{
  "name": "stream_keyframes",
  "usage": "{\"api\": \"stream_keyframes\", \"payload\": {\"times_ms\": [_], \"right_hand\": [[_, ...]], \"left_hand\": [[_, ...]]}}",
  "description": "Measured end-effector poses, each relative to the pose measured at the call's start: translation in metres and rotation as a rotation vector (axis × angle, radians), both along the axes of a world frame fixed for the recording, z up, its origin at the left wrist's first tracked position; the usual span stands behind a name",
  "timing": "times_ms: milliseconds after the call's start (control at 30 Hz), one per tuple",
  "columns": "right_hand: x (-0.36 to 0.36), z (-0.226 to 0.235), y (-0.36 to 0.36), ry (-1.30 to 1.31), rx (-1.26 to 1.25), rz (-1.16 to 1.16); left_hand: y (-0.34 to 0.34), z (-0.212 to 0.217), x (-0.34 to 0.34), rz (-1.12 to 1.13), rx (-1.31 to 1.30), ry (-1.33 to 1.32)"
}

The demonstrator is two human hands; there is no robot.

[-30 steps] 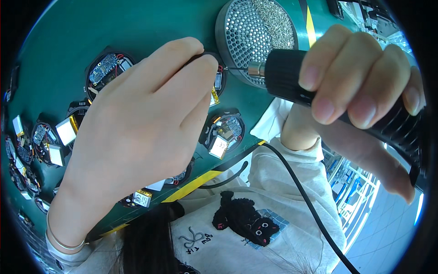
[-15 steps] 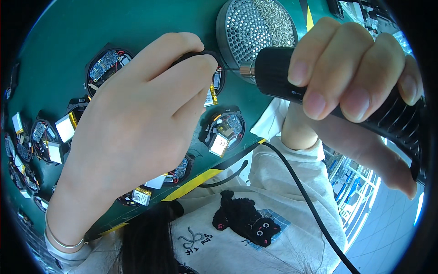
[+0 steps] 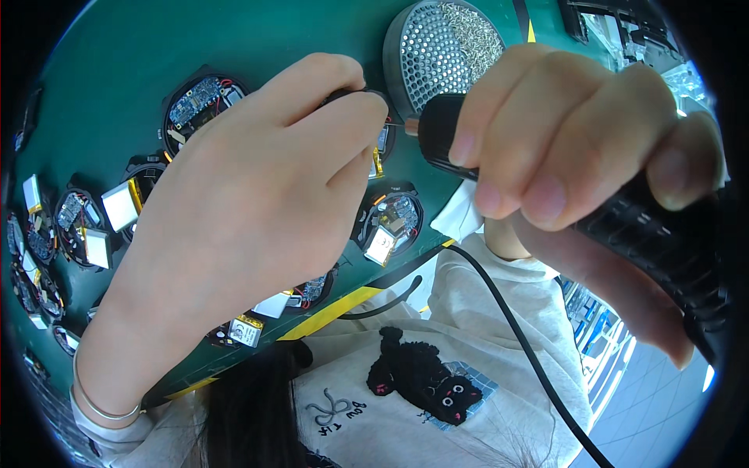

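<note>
At the left of the green workbench (image 3: 117, 101), several round black housings (image 3: 76, 220) lay open with boards bare, white battery pouches (image 3: 98, 249) among them; nearer the middle, a housing with a blue circuit board (image 3: 195, 104) was open too; none of these showed a cover, so much seemed left to do; the left hand (image 3: 253, 187) curled over the worked housing (image 3: 383, 143), hiding most of it; its fingertips were out of sight, so whether they pinched or merely pressed could not be told; the driver bit (image 3: 396, 123) reached that housing's right edge, the fastening apparently under way, though any screw there was hidden; just below lay a spare open housing (image 3: 402, 209); beyond the bit stood a perforated screw tray (image 3: 392, 70) with silver screws (image 3: 476, 39) heaped toward its right; a black cable (image 3: 507, 300) hung off the bench edge; the right hand (image 3: 577, 140) gripped a black power screwdriver (image 3: 441, 139), its fingers wrapped round the body.
</note>
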State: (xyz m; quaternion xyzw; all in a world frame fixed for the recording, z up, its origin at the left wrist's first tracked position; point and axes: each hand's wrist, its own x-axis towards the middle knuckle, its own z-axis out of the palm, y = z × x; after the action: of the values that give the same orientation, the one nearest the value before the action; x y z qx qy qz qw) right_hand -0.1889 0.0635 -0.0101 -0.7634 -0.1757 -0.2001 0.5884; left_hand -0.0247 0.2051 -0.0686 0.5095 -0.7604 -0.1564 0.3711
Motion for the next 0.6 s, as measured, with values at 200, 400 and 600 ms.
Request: {"api": "stream_keyframes", "payload": {"times_ms": [200,400,600], "right_hand": [[0.003,-0.003,-0.024,-0.005,-0.018,0.118],[-0.033,0.008,-0.057,-0.058,0.016,-0.092],[-0.012,-0.002,-0.028,-0.2,0.097,-0.43]], "left_hand": [[-0.003,0.005,0.0,-0.04,-0.001,-0.04],[0.003,0.016,0.01,0.022,0.112,-0.124],[0.002,0.016,-0.004,0.093,0.138,-0.048]]}}
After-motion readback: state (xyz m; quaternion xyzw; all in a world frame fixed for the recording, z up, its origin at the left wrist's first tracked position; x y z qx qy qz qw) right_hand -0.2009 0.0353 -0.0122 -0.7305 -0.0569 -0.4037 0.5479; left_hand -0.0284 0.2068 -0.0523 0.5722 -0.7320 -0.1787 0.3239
